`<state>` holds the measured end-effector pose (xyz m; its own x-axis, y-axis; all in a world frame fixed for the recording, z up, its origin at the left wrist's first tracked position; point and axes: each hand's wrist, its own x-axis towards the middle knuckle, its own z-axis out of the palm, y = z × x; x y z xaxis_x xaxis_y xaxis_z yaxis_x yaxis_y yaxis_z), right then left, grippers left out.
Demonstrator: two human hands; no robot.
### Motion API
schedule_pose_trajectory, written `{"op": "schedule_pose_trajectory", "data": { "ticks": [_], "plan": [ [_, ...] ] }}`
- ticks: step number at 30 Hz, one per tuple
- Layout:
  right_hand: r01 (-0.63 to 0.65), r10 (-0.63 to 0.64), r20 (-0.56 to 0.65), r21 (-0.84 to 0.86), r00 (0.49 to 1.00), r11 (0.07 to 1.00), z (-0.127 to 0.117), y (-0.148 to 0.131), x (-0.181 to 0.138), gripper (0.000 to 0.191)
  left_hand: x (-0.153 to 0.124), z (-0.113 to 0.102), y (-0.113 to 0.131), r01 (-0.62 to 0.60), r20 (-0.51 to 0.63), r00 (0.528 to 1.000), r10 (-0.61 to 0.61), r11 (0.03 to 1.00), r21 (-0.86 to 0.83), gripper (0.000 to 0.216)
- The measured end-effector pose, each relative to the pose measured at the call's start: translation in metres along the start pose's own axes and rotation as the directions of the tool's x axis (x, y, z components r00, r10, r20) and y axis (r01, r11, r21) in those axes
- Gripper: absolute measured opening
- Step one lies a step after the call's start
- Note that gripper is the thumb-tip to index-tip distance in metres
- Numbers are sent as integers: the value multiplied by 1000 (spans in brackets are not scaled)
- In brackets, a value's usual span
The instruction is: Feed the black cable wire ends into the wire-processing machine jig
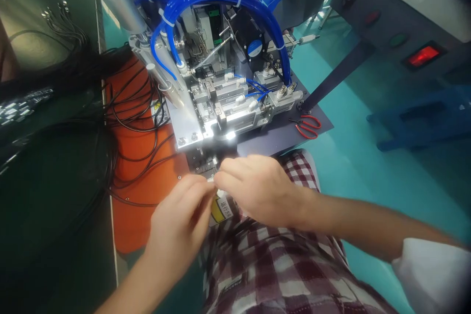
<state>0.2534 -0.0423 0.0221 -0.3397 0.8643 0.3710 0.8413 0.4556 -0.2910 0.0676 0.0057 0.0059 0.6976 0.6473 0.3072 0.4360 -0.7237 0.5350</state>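
My left hand (pixel 180 221) and my right hand (pixel 257 189) meet just in front of a small metal machine (pixel 221 103) with blue air hoses (pixel 221 0). Both hands have their fingers pinched together around a small pale part (pixel 215 182) at the machine's front edge, above a yellow warning label (pixel 220 210). The part is too small and too covered to name. A bright light (pixel 230 135) shines from the machine just above my fingertips.
Loose black cables (pixel 136 108) lie on an orange surface (pixel 136 206) to the left. Red-handled scissors (pixel 308 126) rest on the dark base plate to the right. A checked cloth (pixel 265 265) covers my lap. A control box with a red lit switch (pixel 423 55) stands far right.
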Motion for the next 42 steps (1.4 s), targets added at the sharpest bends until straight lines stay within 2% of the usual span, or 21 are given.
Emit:
{"op": "schedule_pose_trajectory", "data": {
  "ticks": [2, 5, 6, 8, 11, 14, 17, 19, 20, 22, 24, 25, 26, 27, 28, 30, 32, 34, 37, 40, 42],
  "plan": [
    [5, -18, 222, 58, 975, 998, -15, 7, 13, 20, 0, -2, -2, -42, 46, 998, 43, 999, -9, 13],
    [-283, 127, 515, 235, 847, 930, -25, 24, 36, 12, 3, -4, -4, -28, 92, 995, 39, 992, -126, 15],
    [-416, 123, 632, 339, 765, 844, -24, 32, 42, 11, 4, -5, -4, 0, 101, 995, 19, 983, -185, 15],
    [-662, -13, 794, 516, 608, 544, -15, 48, 49, 10, 7, -6, -4, 79, 102, 994, -49, 945, -316, 15],
    [-849, -168, 843, 525, 511, 53, 7, 62, 47, 13, 10, -5, -4, 193, 75, 981, -180, 848, -493, 12],
    [-842, -261, 808, 461, 529, -279, 22, 56, 36, 15, 8, -3, -7, 272, 64, 954, -292, 760, -591, 9],
    [-715, -73, 772, 544, 632, -438, 23, 34, 24, 16, 6, -1, -9, 376, 103, 903, -417, 652, -658, 9],
    [-603, 182, 700, 697, 691, -388, 21, 18, 17, 21, 5, 0, -7, 470, 153, 842, -517, 563, -679, 13],
    [-574, 293, 646, 762, 704, -299, 20, 12, 15, 21, 5, 0, -5, 514, 176, 810, -560, 531, -674, 15],
    [-533, 480, 460, 846, 747, 18, 18, 2, 10, 15, 7, -1, 2, 575, 188, 761, -621, 512, -638, 19],
    [-457, 543, 202, 800, 815, 389, 19, -5, 6, 12, 8, -1, 8, 605, 162, 737, -656, 534, -590, 21],
    [-415, 536, 97, 750, 839, 514, 19, -7, 4, 12, 8, -1, 9, 613, 149, 731, -666, 544, -574, 22],
    [-397, 532, 46, 721, 846, 568, 20, -8, 3, 12, 8, -1, 10, 619, 144, 725, -674, 546, -564, 23],
    [-408, 545, 61, 733, 836, 544, 22, -9, 3, 13, 8, -1, 10, 625, 149, 719, -679, 539, -564, 24],
    [-443, 566, 139, 778, 813, 446, 24, -8, 3, 14, 7, 0, 8, 636, 172, 711, -682, 519, -571, 26],
    [-528, 546, 394, 843, 739, 107, 27, -5, 5, 16, 5, 0, 5, 663, 236, 687, -687, 459, -592, 27],
    [-557, 438, 578, 809, 689, -191, 29, 0, 8, 22, 5, 0, 0, 684, 290, 664, -689, 401, -610, 30],
    [-554, 377, 637, 771, 673, -314, 28, 5, 10, 27, 4, -1, -2, 693, 321, 653, -687, 370, -618, 34],
    [-574, 398, 645, 763, 653, -296, 26, 6, 11, 28, 6, -2, -3, 701, 353, 644, -678, 339, -628, 35],
    [-613, 476, 615, 769, 629, -183, 25, -1, 8, 21, 7, -1, -3, 696, 366, 636, -679, 301, -652, 31],
    [-604, 538, 543, 793, 644, -78, 26, -7, 5, 17, 6, 1, -3, 681, 351, 638, -686, 289, -673, 28]
  ]
}}
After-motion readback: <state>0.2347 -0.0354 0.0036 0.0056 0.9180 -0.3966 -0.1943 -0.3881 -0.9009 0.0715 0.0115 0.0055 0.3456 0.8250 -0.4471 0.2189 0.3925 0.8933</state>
